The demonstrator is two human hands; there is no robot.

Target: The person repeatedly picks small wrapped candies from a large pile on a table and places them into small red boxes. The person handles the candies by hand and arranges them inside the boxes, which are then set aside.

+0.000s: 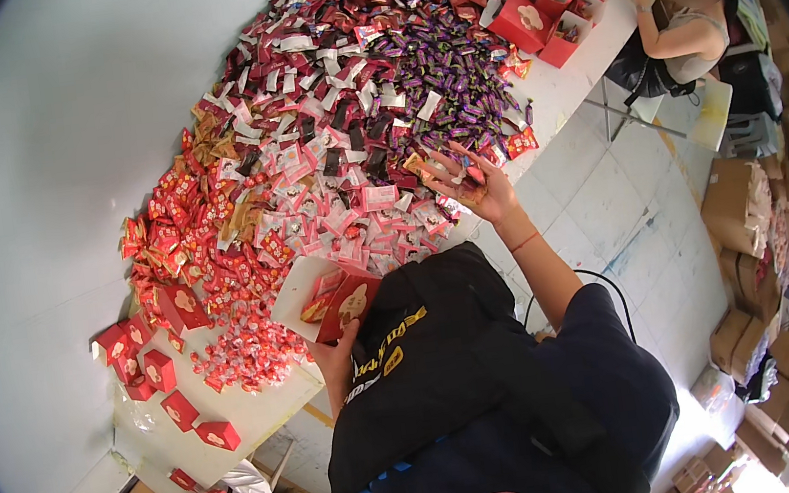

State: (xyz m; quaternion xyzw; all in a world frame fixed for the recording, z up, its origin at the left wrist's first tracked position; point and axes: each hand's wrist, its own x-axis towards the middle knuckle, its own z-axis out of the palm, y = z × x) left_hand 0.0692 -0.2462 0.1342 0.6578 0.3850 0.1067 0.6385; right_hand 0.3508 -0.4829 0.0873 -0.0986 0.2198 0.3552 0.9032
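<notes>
My left hand grips the lower side of an open red gift box, its fingers partly hidden by it. The box is tilted, its pale flap folded out, and a few red and orange wrapped snacks show inside. My right hand is raised over the pile's near right edge, fingers spread and palm up. Small wrapped candies rest against its palm and fingers, one of them gold-orange. Beneath and beyond lie pink-and-white packets and purple-wrapped candies.
A long white table bears the heap of red packets and small red candies. Filled red boxes stand far right; smaller red boxes sit at left. Two co-workers are at the table's ends. Cartons line the right.
</notes>
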